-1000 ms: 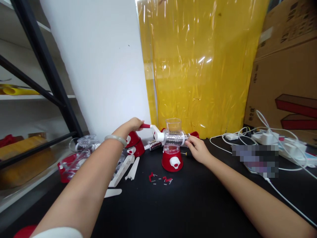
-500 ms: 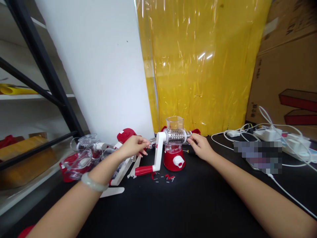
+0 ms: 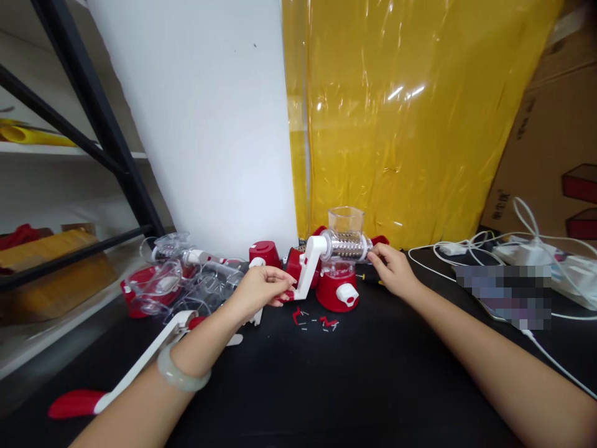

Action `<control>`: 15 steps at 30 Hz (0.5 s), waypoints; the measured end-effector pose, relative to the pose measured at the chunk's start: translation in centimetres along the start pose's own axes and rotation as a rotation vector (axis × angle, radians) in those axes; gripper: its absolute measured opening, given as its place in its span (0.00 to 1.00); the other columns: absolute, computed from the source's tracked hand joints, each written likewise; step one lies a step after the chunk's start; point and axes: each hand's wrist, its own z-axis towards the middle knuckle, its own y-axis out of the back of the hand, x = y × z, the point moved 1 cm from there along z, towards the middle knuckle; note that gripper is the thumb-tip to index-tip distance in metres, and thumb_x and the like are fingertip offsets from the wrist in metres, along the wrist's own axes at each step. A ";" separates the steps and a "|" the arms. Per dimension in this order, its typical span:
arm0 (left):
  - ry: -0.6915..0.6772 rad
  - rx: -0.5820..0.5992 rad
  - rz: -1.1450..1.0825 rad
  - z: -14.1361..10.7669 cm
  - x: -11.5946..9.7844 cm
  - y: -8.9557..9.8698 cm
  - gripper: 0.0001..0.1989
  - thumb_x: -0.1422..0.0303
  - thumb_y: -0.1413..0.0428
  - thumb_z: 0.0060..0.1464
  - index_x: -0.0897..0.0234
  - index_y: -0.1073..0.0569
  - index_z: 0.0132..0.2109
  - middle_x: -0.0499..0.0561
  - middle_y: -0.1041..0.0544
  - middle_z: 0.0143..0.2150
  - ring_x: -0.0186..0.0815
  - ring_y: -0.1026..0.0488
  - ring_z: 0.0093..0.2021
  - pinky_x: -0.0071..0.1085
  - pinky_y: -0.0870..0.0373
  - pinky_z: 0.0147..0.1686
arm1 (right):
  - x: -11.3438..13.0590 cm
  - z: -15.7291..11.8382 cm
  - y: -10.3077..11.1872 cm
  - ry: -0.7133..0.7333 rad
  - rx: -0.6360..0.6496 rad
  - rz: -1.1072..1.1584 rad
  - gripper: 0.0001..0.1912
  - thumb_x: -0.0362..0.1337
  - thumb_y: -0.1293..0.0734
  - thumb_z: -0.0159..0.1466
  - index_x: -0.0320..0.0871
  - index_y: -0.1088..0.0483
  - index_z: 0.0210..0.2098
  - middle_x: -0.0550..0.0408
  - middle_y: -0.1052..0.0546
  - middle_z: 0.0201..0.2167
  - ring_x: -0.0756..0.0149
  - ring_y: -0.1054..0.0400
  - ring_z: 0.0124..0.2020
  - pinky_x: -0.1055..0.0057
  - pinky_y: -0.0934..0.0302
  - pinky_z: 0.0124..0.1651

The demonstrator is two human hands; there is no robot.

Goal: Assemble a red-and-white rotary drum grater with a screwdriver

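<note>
A rotary grater stands upright with a red base (image 3: 333,294), a white knob (image 3: 347,295), a clear hopper (image 3: 346,219) and a metal grating drum (image 3: 346,246) lying sideways in its housing. On its left hangs a white crank arm (image 3: 308,269). My left hand (image 3: 263,287) pinches the red crank handle (image 3: 290,295) at the arm's lower end; the fingers cover most of that handle. My right hand (image 3: 390,269) grips the drum's right end between thumb and fingers. Small red pieces (image 3: 328,322) and several thin metal bits lie before the base.
Further grater parts, with a red base (image 3: 147,289) and clear plastic pieces (image 3: 212,286), crowd the left. A white crank with a red handle (image 3: 77,403) lies nearer. White cables (image 3: 448,249), a phone (image 3: 504,295) and a power strip (image 3: 576,283) occupy the right. A yellow curtain hangs behind.
My left hand has moved from behind the crank arm onto its red handle and closed there. My right hand stays at the drum's right end. The view has shifted slightly.
</note>
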 end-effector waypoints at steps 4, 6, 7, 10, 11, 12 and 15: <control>0.000 0.007 -0.006 0.0 0.3 -0.1 0.04 0.72 0.40 0.43 0.67 0.23 0.30 0.50 0.21 0.26 0.28 0.27 0.23 0.21 0.31 0.20 | -0.1 -0.1 0.0 -0.007 0.007 0.002 0.14 0.42 0.40 0.69 0.45 0.39 0.27 0.57 0.33 0.24 0.65 0.38 0.26 0.69 0.44 0.32; -0.012 0.015 -0.004 0.0 0.3 -0.2 0.03 0.74 0.41 0.42 0.66 0.24 0.29 0.48 0.22 0.25 0.28 0.27 0.23 0.21 0.32 0.19 | 0.0 0.0 0.0 -0.007 0.006 0.005 0.15 0.42 0.41 0.69 0.45 0.39 0.27 0.57 0.33 0.23 0.65 0.38 0.26 0.68 0.44 0.32; -0.020 0.021 -0.001 0.0 0.3 -0.3 0.03 0.74 0.41 0.41 0.66 0.25 0.28 0.48 0.23 0.24 0.29 0.27 0.23 0.21 0.32 0.18 | 0.1 0.0 0.0 -0.008 0.005 0.006 0.15 0.43 0.41 0.69 0.45 0.40 0.26 0.57 0.33 0.23 0.65 0.38 0.26 0.68 0.44 0.32; -0.049 0.035 0.010 -0.2 0.2 -0.5 0.04 0.75 0.42 0.39 0.65 0.26 0.27 0.46 0.24 0.23 0.30 0.26 0.23 0.21 0.33 0.18 | 0.2 0.0 0.0 -0.016 0.002 0.005 0.16 0.44 0.41 0.69 0.46 0.40 0.26 0.57 0.34 0.23 0.65 0.38 0.26 0.68 0.44 0.31; -0.057 0.036 0.014 -0.3 0.2 -0.6 0.04 0.75 0.41 0.38 0.65 0.27 0.27 0.46 0.24 0.22 0.30 0.26 0.23 0.21 0.33 0.18 | 0.3 0.0 0.0 -0.019 0.002 0.004 0.16 0.45 0.41 0.69 0.46 0.40 0.26 0.56 0.33 0.23 0.65 0.38 0.26 0.68 0.44 0.31; -0.063 0.036 0.018 -0.4 0.1 -0.6 0.04 0.75 0.41 0.38 0.65 0.27 0.27 0.46 0.24 0.22 0.30 0.26 0.23 0.21 0.34 0.18 | 0.3 0.0 0.0 -0.022 0.003 0.004 0.16 0.45 0.41 0.69 0.46 0.40 0.26 0.56 0.33 0.23 0.65 0.38 0.25 0.68 0.44 0.31; -0.067 0.037 0.028 -0.7 0.0 -0.7 0.04 0.74 0.41 0.38 0.64 0.27 0.27 0.46 0.24 0.23 0.30 0.27 0.23 0.21 0.34 0.19 | 0.4 0.0 0.0 -0.027 0.001 0.008 0.17 0.46 0.41 0.69 0.46 0.40 0.26 0.56 0.33 0.23 0.64 0.38 0.25 0.67 0.44 0.31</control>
